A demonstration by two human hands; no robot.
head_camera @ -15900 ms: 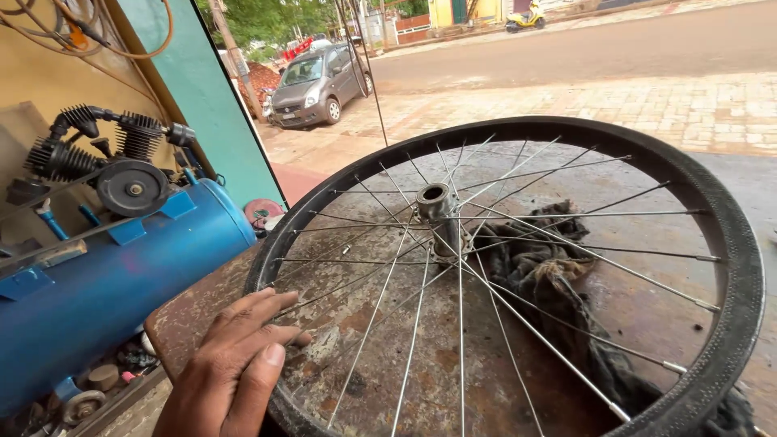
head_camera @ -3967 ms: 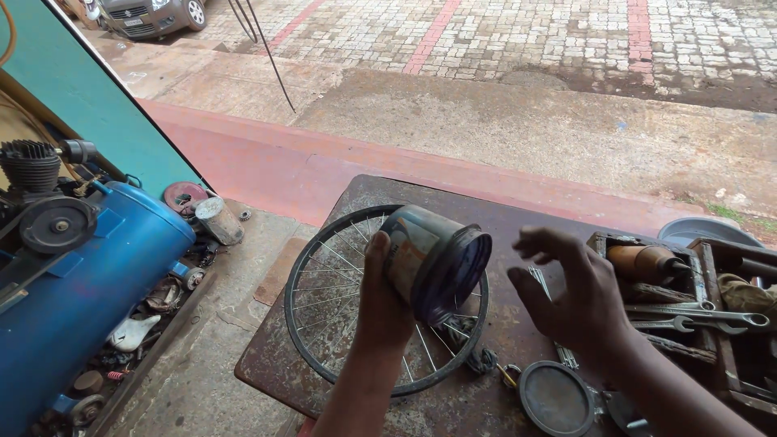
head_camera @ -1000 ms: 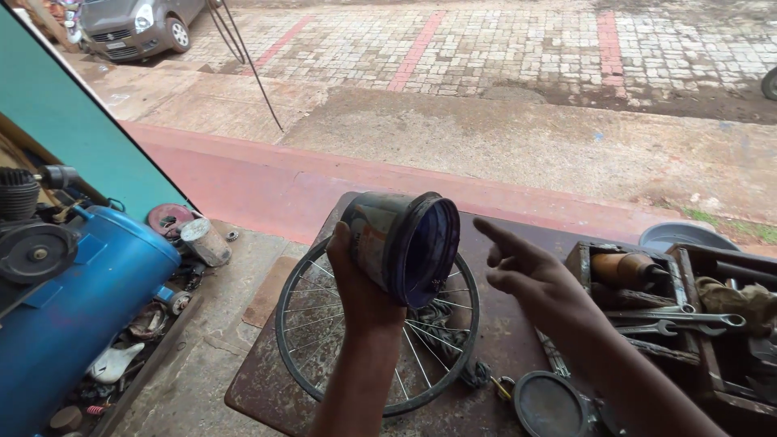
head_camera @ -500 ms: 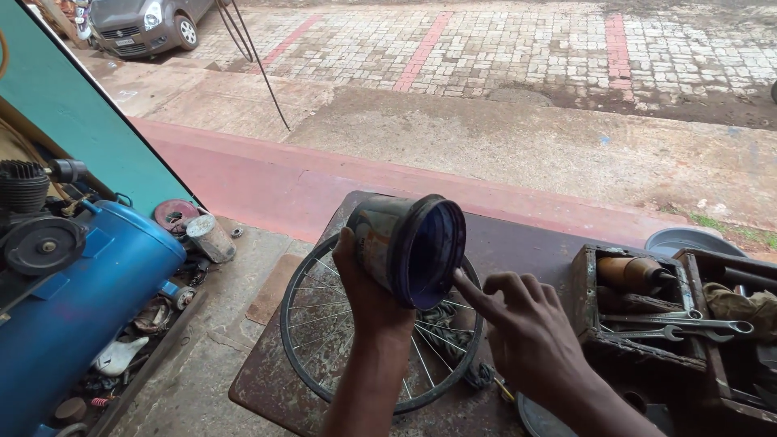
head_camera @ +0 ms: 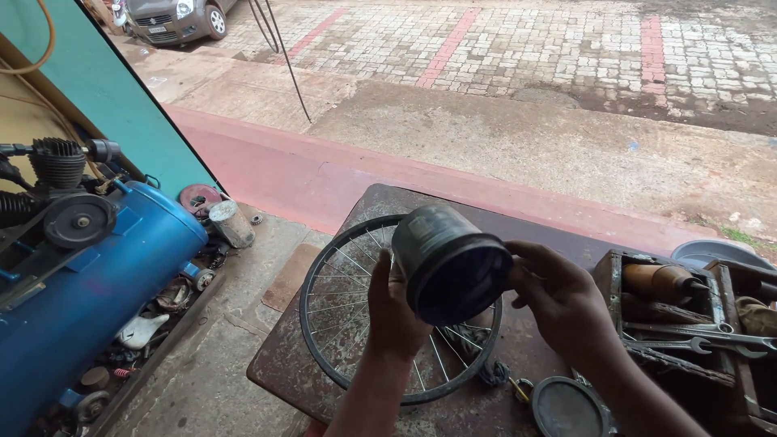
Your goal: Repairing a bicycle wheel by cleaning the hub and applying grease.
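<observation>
My left hand (head_camera: 394, 311) grips a grimy round tin can (head_camera: 447, 260) from its left side and holds it tilted, its dark open mouth facing me. My right hand (head_camera: 558, 298) touches the can's right rim with its fingertips. Under both hands a spoked bicycle wheel (head_camera: 340, 291) lies flat on a rusty metal table (head_camera: 380, 198). A round lid (head_camera: 569, 407) rests on the table near my right forearm.
A wooden tool tray (head_camera: 688, 316) with spanners and a wooden handle stands at the right. A blue air compressor (head_camera: 81, 275) sits at the left with scattered parts on the floor below it. Beyond the table lie a red step, a paved street and a parked car (head_camera: 170, 16).
My right hand has come up from below the can and now touches its right rim. The can stays in my left hand, a little lower in view.
</observation>
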